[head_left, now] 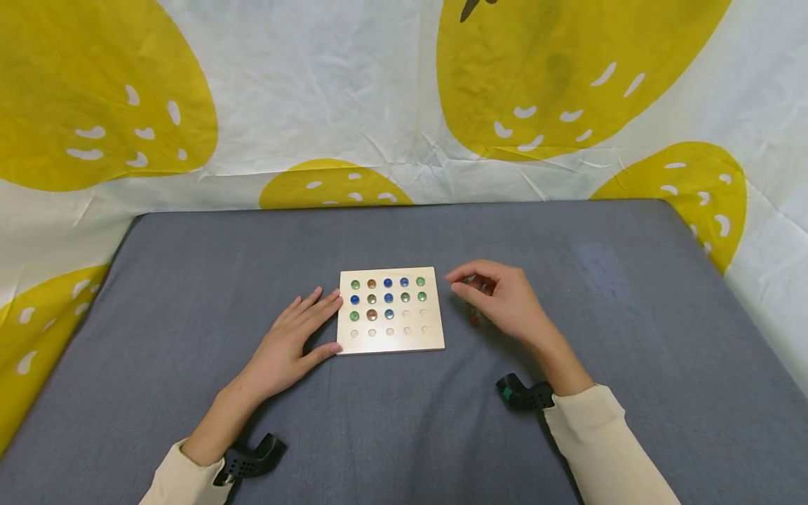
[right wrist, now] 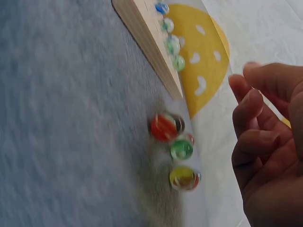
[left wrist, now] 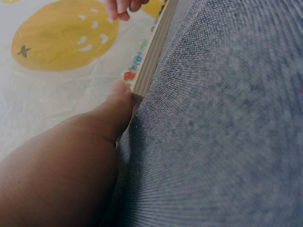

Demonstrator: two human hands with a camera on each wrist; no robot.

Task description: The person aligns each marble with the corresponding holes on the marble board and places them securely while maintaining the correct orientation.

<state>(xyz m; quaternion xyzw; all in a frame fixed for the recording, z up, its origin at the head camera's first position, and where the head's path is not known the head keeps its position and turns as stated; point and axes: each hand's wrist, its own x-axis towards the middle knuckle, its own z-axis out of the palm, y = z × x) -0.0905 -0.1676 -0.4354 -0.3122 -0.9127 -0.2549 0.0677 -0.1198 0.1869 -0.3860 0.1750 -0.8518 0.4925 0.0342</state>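
A pale wooden board (head_left: 413,341) with rows of round hollows lies flat on the grey cloth. Marbles in green, blue and reddish brown fill its two far rows and the left part of the third; bare hollows show in the nearest row. My left hand (head_left: 284,351) is spread on the cloth, with fingertips and thumb at the board's left edge. To the board's right, my right hand (head_left: 508,301) hovers with loosely bent fingers and a small gap between thumb and index finger. Nothing shows between them. Below it lie an orange-red marble (right wrist: 165,126), a green marble (right wrist: 182,149) and a yellow marble (right wrist: 183,178).
Grey cloth (head_left: 252,259) covers the table around the board. Behind the table hangs a white sheet (head_left: 328,84) with large yellow fruit shapes. Black wrist cameras sit on the left wrist (head_left: 252,456) and the right wrist (head_left: 524,394).
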